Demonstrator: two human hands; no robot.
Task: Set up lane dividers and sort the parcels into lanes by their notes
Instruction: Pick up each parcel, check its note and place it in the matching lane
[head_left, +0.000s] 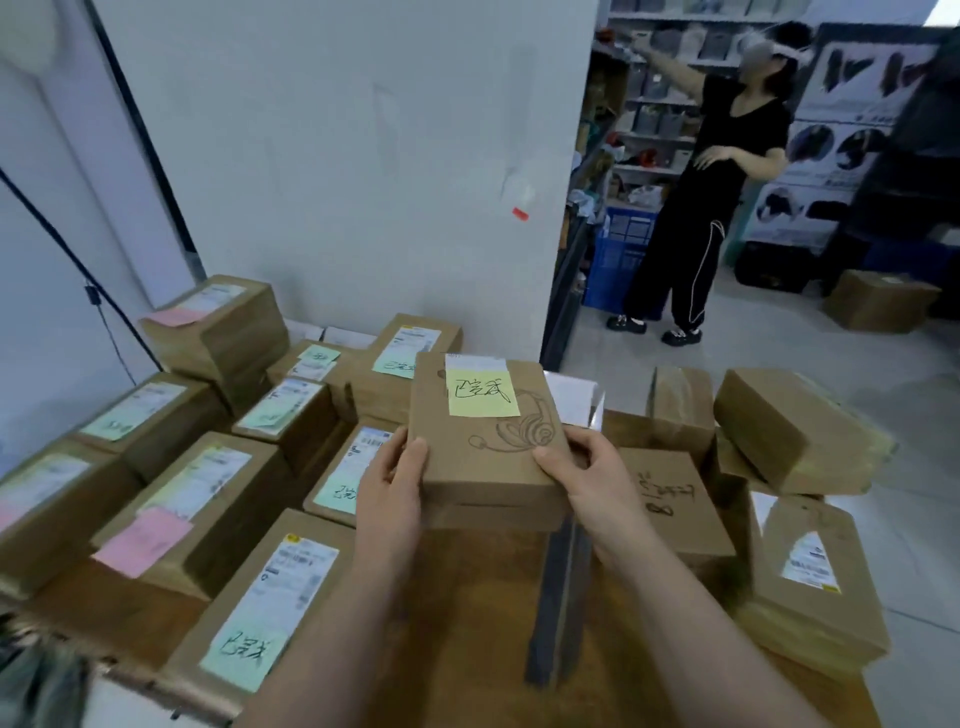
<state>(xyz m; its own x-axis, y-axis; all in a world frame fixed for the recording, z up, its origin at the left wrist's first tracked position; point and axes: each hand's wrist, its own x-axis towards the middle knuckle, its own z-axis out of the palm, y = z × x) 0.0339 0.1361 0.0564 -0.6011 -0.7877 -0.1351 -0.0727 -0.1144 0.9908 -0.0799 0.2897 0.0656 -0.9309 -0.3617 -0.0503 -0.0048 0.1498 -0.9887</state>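
I hold a brown cardboard parcel (480, 467) with a yellow note (481, 393) and a headset drawing above the wooden table (467, 634). My left hand (392, 486) grips its left edge and my right hand (584, 475) grips its right edge, thumbs on top. A dark grey divider strip (558, 597) stands upright on the table just below the parcel. To the left lie several parcels with green notes (244, 657) and pink notes (143, 540). On the right lie parcels without visible notes (675, 499).
A white wall (337, 156) rises behind the table. At the back right a person in black (711, 171) reaches to shelves, beside a blue crate (618, 260) and a cardboard box (878, 301) on the floor. The table's right edge drops to grey floor.
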